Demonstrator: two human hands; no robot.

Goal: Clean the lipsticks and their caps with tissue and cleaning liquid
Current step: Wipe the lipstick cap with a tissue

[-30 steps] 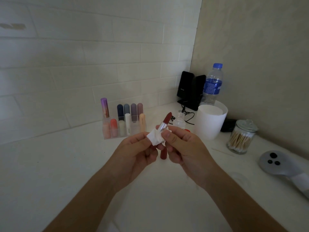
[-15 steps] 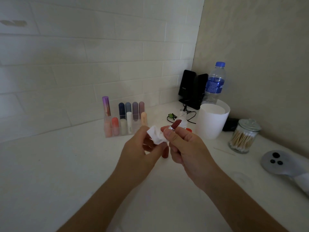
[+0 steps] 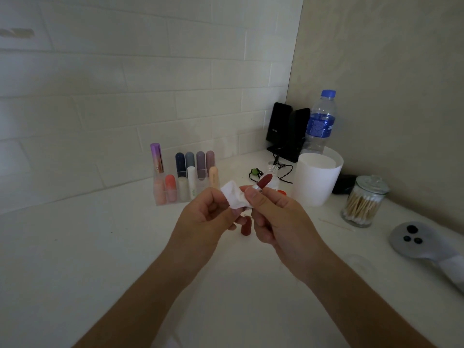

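Note:
My right hand [image 3: 273, 217] grips an uncapped lipstick [image 3: 264, 183] whose dark red bullet and silver collar point up and to the right. My left hand [image 3: 206, 217] pinches a crumpled white tissue [image 3: 234, 197] that lies against the lipstick's lower tube. The dark red cap [image 3: 246, 227] stands on the white counter just below and between both hands. Behind them, a small clear bottle [image 3: 273, 172] stands partly hidden by the lipstick. A clear organiser [image 3: 184, 185] at the back holds several capped lipsticks.
A white cup [image 3: 316, 180] stands right of my hands, with a water bottle [image 3: 320, 123] and black speakers [image 3: 286, 131] behind it. A glass jar of cotton swabs [image 3: 361, 202] and a grey controller [image 3: 421, 243] sit at the right. Tiled walls meet at the corner.
The tissue came off the lipstick's collar and opened out to the left. The lipstick tilted further to the right and dropped a little in my right hand.

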